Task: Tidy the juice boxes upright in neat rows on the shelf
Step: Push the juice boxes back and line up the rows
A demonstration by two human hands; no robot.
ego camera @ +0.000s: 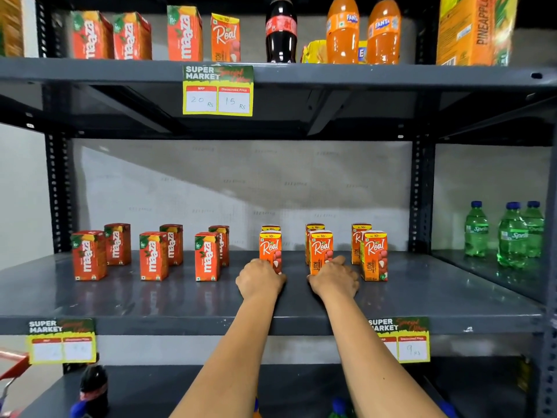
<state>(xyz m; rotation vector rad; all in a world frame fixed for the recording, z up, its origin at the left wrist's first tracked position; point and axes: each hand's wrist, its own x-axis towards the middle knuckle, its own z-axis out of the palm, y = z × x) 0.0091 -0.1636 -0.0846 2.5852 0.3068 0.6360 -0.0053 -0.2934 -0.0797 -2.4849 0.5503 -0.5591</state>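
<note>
On the middle shelf (180, 300) several red Maaza juice boxes (153, 256) stand upright in two rows at the left. Orange Real litchi boxes stand upright in two rows at the right. My left hand (259, 280) wraps the base of the leftmost front Real box (270, 247). My right hand (335, 279) touches the base of the middle front Real box (321, 247), fingers curled around its lower right side. A third front Real box (374, 254) stands free to the right.
Green Sprite bottles (509, 233) stand on the neighbouring shelf at right. The upper shelf holds Maaza and Real boxes, a cola bottle (281, 28), Fanta bottles (342, 28) and a pineapple carton (474, 28). Price tags hang on shelf edges. Bottles sit on the lower shelf.
</note>
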